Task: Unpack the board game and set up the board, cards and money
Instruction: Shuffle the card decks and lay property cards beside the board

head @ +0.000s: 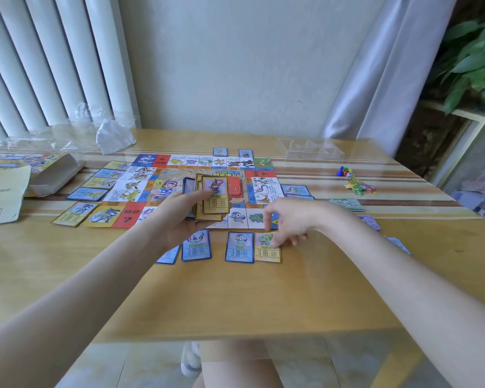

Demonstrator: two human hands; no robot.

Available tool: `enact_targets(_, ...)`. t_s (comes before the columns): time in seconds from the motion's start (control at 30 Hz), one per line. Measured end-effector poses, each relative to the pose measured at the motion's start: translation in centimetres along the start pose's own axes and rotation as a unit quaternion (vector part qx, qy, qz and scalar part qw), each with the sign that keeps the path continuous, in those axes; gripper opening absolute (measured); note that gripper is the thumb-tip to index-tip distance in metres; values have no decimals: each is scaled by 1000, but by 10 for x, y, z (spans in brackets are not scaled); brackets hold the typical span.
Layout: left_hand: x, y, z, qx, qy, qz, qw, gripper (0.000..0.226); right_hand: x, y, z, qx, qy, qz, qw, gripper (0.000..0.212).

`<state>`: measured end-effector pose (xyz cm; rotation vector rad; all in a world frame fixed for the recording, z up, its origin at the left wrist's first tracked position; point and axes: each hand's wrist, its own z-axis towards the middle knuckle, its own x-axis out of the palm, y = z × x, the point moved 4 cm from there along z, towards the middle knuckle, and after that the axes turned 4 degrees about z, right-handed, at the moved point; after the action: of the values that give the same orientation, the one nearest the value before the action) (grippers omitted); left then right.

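The colourful game board (179, 175) lies flat in the middle of the wooden table (235, 298). My left hand (177, 217) grips a fanned stack of yellow and blue cards (212, 201) above the board's near edge. My right hand (289, 222) has its fingertips down on a yellow-bordered card (266, 249) lying just below the board, beside a blue card (240, 247). More cards lie around the board's left side (90, 193), far edge (220, 152) and right side (294, 189). Stacks of paper money (347, 204) lie to the right.
The open game box (39, 169) and a paper sheet (0, 194) sit at the left, with crumpled plastic wrap (112, 135) behind. A clear plastic tray (311, 149) stands at the back right. Coloured pawns and dice (345, 172) and small tokens (360, 188) lie at the right.
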<state>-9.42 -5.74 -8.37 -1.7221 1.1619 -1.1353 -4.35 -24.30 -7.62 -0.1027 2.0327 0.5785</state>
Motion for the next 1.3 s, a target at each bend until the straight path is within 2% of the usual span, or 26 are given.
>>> enact_targets(0.1, -1, 0, 1, -2, -1, -5, 1000, 32, -6, 5, -1, -3, -42, -66, 997, 30)
enact_targets(0.23, -2, 0, 4, -4, -6, -13, 1000, 38, -16, 17, -3, -83, -121, 41, 988, 15)
enact_targets(0.4, -5, -3, 5, 2, -11, -1, 1000, 33, 10, 29, -2, -130, -41, 16, 991, 23)
enact_targets(0.53, -13, -7, 8, 8, -20, -17, 1000, 40, 17, 30, 1, -144, -29, 36, 989, 22)
enact_targets(0.67, -17, -9, 9, 9, -26, -15, 1000, 34, 15, 35, 2, -145, -14, 18, 989, 23)
enact_targets(0.73, -17, -8, 8, 7, -24, -15, 1000, 31, 9, 38, 2, -143, -25, 0, 989, 23)
enact_targets(0.87, -19, -9, 7, 14, -27, -15, 999, 29, -7, 51, -3, -197, -109, 52, 973, 14)
enact_targets(0.97, -25, -17, 8, 29, -30, -23, 999, 29, 9, 65, 4, -210, -104, 14, 972, 33)
enact_targets(1.07, -31, -26, 7, 42, -31, -33, 998, 19, 30, 78, 13, -217, -100, -2, 971, 46)
enact_targets(1.3, -47, -30, 8, 52, -40, -36, 997, 19, 44, 95, 23, -225, -108, -28, 968, 50)
